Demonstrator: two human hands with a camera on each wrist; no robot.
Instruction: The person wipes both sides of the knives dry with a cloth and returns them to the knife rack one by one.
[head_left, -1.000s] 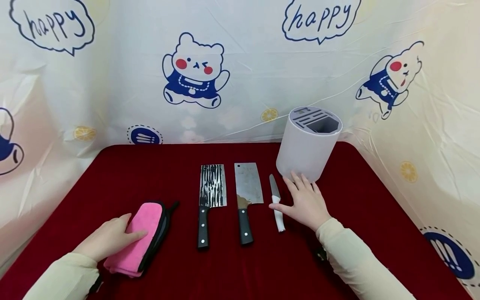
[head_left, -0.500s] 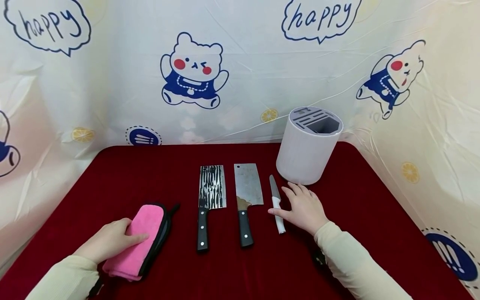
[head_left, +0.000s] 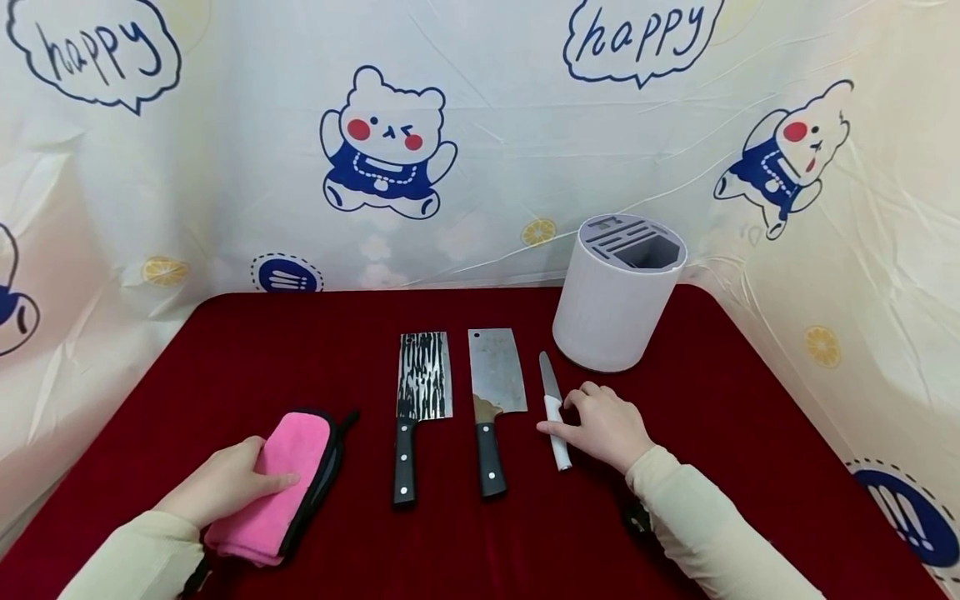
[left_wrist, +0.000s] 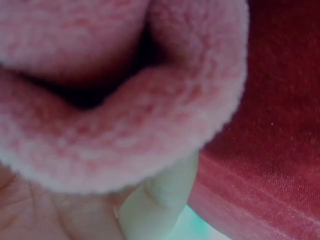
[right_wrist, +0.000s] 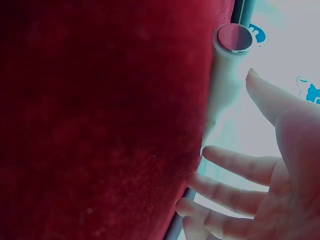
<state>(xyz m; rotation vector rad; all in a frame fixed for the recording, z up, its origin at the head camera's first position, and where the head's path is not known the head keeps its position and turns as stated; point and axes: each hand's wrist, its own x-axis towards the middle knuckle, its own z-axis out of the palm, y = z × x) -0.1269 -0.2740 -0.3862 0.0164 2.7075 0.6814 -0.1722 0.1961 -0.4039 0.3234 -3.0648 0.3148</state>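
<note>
My left hand (head_left: 225, 486) grips a folded pink towel (head_left: 277, 500) with black edging, its thumb lying across the top. In the left wrist view the plush towel (left_wrist: 165, 115) fills much of the frame. My right hand (head_left: 602, 427) hovers around the white-handled paring knife (head_left: 557, 429), thumb to the left of the handle and fingers to its right. Between the spread thumb and fingers of my right hand (right_wrist: 270, 165), the knife's white handle (right_wrist: 226, 82) shows in the right wrist view. Left of it lie a plain cleaver (head_left: 491, 450) and a black-patterned cleaver (head_left: 404, 467).
A white cylindrical knife block (head_left: 611, 312), with slots and a larger opening on top, stands at the back right. Dark red cloth (head_left: 330, 350) covers the table. Behind it hangs a pale curtain (head_left: 510, 150) printed with bears.
My right hand has drawn back from the knife block toward me, its fingers bending in beside the paring knife. My left hand stays on the towel.
</note>
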